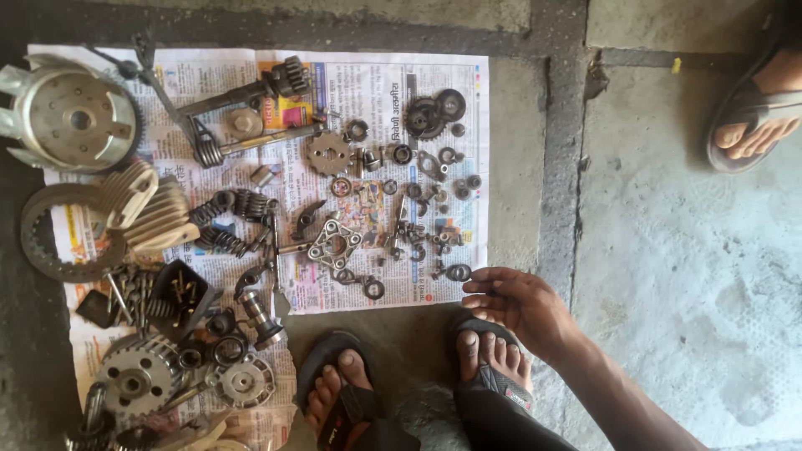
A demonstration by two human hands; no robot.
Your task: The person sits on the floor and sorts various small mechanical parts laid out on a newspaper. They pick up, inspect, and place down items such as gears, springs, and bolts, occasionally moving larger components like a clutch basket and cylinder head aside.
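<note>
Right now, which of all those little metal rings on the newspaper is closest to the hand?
The small dark ring at the newspaper's bottom right corner. It lies just off the right hand's fingertips, while the other rings sit farther up or left on the sheet.

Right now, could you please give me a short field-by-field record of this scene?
Setting: concrete floor with newspaper sheets spread on it
On the paper: many dismantled metal parts, such as a round drum housing, coil springs, a toothed sprocket, small washers and bolts
Right hand: empty, fingertips beside a small metal ring at the paper's edge
Left hand: not in view
Feet: two sandalled feet below the paper; another person's sandalled foot at upper right
</note>
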